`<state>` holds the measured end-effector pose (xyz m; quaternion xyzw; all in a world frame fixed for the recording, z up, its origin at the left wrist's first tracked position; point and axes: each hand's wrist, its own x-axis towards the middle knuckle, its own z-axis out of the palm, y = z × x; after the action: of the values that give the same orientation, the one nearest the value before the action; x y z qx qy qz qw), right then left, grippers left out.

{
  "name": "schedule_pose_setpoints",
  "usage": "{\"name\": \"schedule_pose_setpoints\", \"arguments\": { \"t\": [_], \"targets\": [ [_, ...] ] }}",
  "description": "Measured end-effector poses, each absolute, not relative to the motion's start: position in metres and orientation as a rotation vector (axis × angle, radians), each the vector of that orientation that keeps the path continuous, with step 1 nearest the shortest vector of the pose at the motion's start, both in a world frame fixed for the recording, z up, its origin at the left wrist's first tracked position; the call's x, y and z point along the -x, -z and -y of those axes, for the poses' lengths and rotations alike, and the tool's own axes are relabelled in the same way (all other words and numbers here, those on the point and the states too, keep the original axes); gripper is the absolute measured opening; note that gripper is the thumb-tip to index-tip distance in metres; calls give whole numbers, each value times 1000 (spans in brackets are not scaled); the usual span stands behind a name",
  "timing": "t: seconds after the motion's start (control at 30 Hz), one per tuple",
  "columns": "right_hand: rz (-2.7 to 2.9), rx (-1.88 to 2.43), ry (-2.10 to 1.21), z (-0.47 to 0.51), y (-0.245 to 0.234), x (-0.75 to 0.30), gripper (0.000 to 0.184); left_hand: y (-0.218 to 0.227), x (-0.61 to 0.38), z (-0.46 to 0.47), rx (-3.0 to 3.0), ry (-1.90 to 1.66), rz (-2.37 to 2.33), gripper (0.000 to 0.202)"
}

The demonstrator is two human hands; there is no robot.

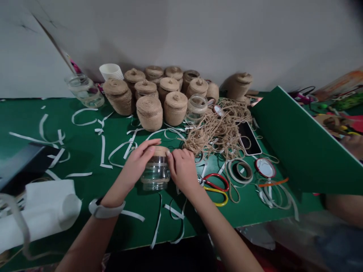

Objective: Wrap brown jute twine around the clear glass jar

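A clear glass jar (155,174) stands on the green table (85,189), its upper part wrapped in jute twine. My left hand (138,160) curls round the jar's left side and top. My right hand (183,169) presses against its right side, fingers bent on the twine band. A loose tangle of jute twine (218,130) lies just right of the jar. Several finished twine-covered jars (149,112) with lids stand in a cluster behind.
White paper strips (103,151) litter the table. Scissors with red and yellow handles (217,187), a phone (249,139), tape rings (241,170) and a jar lid (265,167) lie right. An empty glass jar (85,90) and paper cup (111,71) stand back left. A green board (300,147) leans at the right.
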<state>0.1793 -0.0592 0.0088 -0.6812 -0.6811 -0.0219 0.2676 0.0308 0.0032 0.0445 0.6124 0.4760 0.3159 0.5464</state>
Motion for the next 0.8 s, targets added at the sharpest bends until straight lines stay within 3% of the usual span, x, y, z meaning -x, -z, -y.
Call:
{"name": "schedule_pose_setpoints", "arguments": {
  "t": [0.37,0.6,0.8],
  "targets": [
    [1846,1889,14,46,-20,-174,38,-37,-39,2,-1303,-870,-1191,27],
    [1941,1836,36,46,-28,-176,33,-45,-39,-7,-1895,-722,-1183,37],
    [1868,1886,65,53,-13,-180,39,-40,-36,-4,-1659,-799,-1229,30]
  ]
}}
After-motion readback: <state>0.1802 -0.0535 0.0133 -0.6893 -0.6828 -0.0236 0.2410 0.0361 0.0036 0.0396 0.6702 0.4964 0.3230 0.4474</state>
